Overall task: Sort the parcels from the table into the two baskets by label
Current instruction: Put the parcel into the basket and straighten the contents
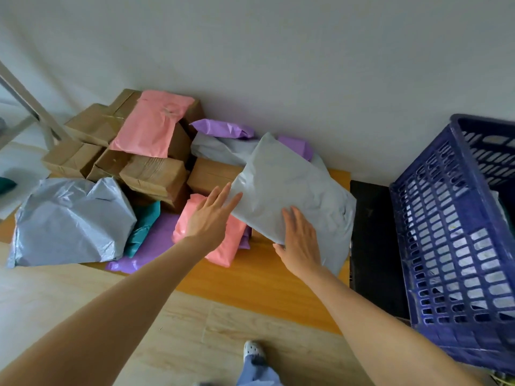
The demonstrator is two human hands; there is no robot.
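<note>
Starting at the left edge of the table (264,282): a big crumpled grey bag (69,221) hangs over the near left corner, and behind it is a stack of cardboard boxes (111,151) with a pink mailer (152,129) draped on top. A teal parcel (145,224) and purple bags are wedged under that heap, mostly buried, so I can't count them.

My left hand (211,215) is stretched out over a pink parcel (223,246), palm down, fingers straight and fanned, with the tips right at the left edge of the grey parcel (292,188). I can't tell if they're actually touching it.

The grey parcel sits at the right end of the table. Its long axis runs from the near edge back toward the wall, the far end leaning a bit left and lying over other bags. The near corner looks tipped up, with shadow under it. I can't read any label from here.

My right hand (301,243) lies flat on its near end, fingers straight and close together, thumb at the corner, pressing rather than pinching.

Right of the table is something black (373,246), then the blue basket (457,246), cut off by the frame, with pale stuff showing through its slots.
</note>
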